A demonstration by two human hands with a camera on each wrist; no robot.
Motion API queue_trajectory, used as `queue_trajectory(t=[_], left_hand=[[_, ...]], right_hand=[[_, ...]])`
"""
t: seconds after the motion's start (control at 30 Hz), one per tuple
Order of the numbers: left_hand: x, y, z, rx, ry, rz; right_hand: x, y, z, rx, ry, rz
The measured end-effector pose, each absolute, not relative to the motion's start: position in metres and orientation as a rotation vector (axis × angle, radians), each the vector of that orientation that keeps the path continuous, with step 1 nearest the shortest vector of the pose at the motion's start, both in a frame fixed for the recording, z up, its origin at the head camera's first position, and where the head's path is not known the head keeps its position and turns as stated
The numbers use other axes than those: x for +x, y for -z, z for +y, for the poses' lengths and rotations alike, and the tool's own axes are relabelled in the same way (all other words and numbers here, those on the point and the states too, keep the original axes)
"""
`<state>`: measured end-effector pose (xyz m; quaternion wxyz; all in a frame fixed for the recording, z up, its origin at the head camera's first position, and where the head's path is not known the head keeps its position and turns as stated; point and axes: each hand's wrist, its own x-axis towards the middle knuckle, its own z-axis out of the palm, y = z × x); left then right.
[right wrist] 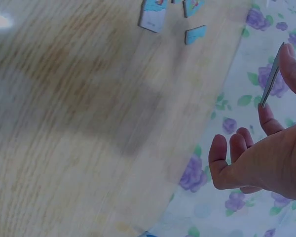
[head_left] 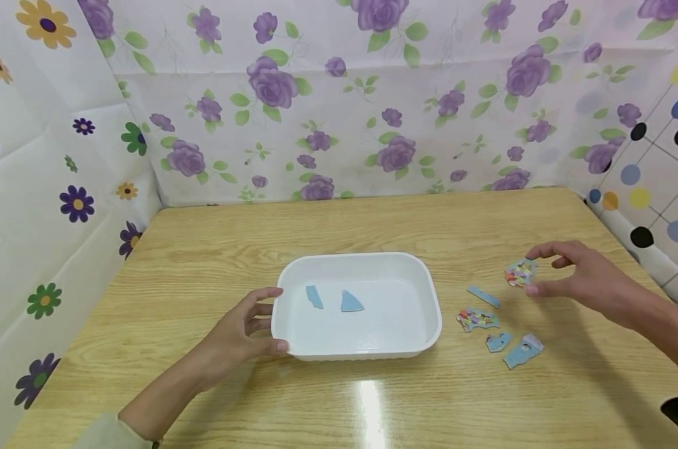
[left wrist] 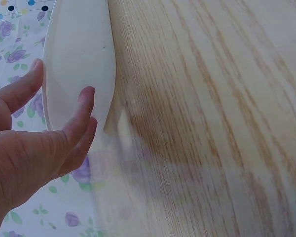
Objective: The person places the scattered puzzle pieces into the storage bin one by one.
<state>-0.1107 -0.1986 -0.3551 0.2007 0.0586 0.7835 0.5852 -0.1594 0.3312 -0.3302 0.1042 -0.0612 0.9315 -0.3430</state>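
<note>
My left hand (head_left: 234, 337) grips the left end of a white plastic tray (head_left: 367, 353), its thumb and index finger spread along the rim. In the left wrist view the fingers lie against the tray's outer wall (left wrist: 79, 54). My right hand (head_left: 602, 287) pinches a colourful puzzle piece (head_left: 519, 273) by its edges between thumb and index finger. Seen edge-on in the right wrist view, that piece (right wrist: 272, 76) is thin and held above the table. Inside the tray lie two light-blue pieces, one narrow (head_left: 314, 297) and one roughly triangular (head_left: 351, 302).
Right of the tray, several loose pieces lie on the wooden table (head_left: 249, 234): a blue strip (head_left: 483, 297), a multicoloured piece (head_left: 476, 319), a small blue one (head_left: 498, 342) and a longer blue one (head_left: 523, 352). Flower-patterned sheets (head_left: 395, 118) stand behind and at the left.
</note>
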Motion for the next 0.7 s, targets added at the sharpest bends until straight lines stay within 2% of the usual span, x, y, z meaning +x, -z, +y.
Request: queue_trajectory(t=[0.4, 0.7], left_hand=[[-0.112, 0.354, -0.199, 0.178, -1.638, 2.192], [-0.112, 0.355, -0.199, 0.171, -1.625, 2.197]], right_hand=[[-0.174, 0.295, 0.313, -0.287, 0.996, 2.767], [-0.179, 0.288, 0.291, -0.342, 1.042, 2.683]])
